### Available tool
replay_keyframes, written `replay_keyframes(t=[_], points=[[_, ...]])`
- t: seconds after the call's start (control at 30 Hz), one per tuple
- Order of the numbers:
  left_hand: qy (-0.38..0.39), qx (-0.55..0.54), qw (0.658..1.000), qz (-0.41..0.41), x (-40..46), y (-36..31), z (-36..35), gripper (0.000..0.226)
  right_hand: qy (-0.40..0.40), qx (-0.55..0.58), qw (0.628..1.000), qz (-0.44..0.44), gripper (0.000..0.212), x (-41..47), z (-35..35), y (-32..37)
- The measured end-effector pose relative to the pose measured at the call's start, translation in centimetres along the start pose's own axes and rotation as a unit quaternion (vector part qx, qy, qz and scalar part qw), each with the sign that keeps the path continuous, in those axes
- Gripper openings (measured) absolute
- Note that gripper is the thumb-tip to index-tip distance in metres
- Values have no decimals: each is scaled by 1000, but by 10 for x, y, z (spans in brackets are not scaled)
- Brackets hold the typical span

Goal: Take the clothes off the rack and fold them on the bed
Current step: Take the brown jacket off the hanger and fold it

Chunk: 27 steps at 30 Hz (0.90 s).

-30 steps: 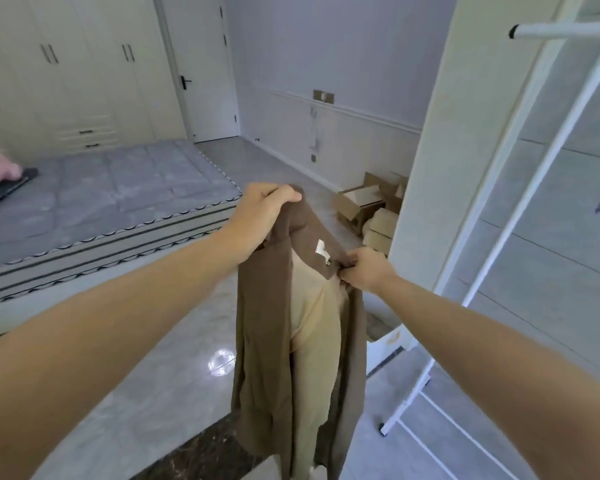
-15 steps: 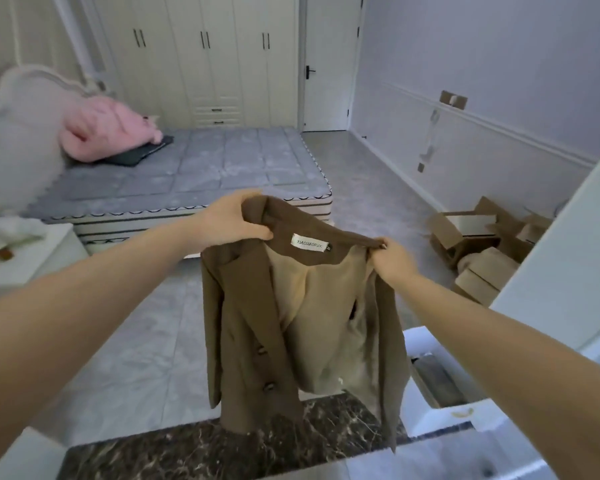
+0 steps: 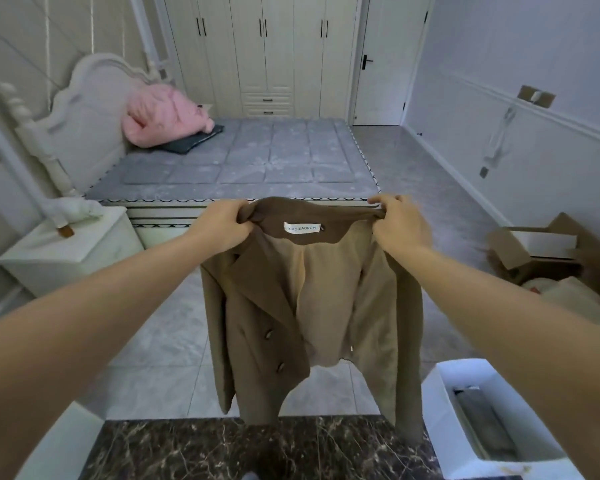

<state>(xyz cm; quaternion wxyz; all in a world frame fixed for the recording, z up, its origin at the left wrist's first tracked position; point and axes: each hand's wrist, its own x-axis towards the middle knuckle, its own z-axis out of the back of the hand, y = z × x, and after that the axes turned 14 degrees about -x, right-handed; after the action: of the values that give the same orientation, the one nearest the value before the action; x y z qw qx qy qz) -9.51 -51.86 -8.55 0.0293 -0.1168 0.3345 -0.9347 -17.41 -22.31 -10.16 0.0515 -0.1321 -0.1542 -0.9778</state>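
Since the earlier frame the view has been swung further toward the bed (image 3: pixel 243 168), which is now being faced almost squarely, and the brown jacket (image 3: pixel 257 306) has been spread wider between the two hands. The jacket is being held up in the air in front of the person, short of the bed and not touching it, with its collar pulled taut and its lining side being shown to the camera. The left hand (image 3: pixel 219 221) is being curled around the left end of the collar, fabric being bunched inside the fist. The right hand (image 3: pixel 397 223) is being closed over the right end of the collar, the cloth being pinched between thumb and fingers. A white label (image 3: pixel 302 228) is being displayed at the middle of the collar, between the hands. Two buttons are being shown on the front panel hanging at the left, and the sleeves are hanging down at both sides.

On the grey mattress a pink quilt (image 3: pixel 163 121) is being propped against the headboard, with a dark folded item (image 3: pixel 191 142) lying just beside it. A white open box (image 3: pixel 444 410) is being seen at the lower right, and cardboard boxes (image 3: pixel 541 251) are lying on the floor by the right wall
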Motion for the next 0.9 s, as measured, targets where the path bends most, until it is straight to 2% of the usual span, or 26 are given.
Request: replay_keyframes(t=[0.13, 0.3, 0.37, 0.43, 0.5, 0.67, 0.8, 0.9], points=[[10, 17, 1000, 18, 45, 39, 10, 6, 28, -46, 998, 29, 43, 39, -19, 38], [59, 20, 997, 37, 102, 84, 34, 25, 97, -48, 994, 8, 19, 87, -40, 81], [53, 23, 997, 45, 124, 103, 43, 19, 120, -55, 991, 22, 16, 105, -49, 96], [34, 27, 998, 48, 143, 120, 49, 11, 143, -62, 987, 37, 24, 119, -59, 109], [16, 36, 998, 45, 157, 134, 53, 9, 166, -77, 982, 53, 23, 130, -70, 120], [-43, 113, 992, 21, 183, 167, 54, 12, 195, -78, 977, 44, 26, 156, -105, 141], [-85, 135, 987, -2, 212, 184, 52, 12, 169, -51, 984, 10, 5, 187, -133, 159], [-102, 148, 984, -13, 243, 192, 52, 11, 174, -54, 983, -12, 29, 221, -151, 171]])
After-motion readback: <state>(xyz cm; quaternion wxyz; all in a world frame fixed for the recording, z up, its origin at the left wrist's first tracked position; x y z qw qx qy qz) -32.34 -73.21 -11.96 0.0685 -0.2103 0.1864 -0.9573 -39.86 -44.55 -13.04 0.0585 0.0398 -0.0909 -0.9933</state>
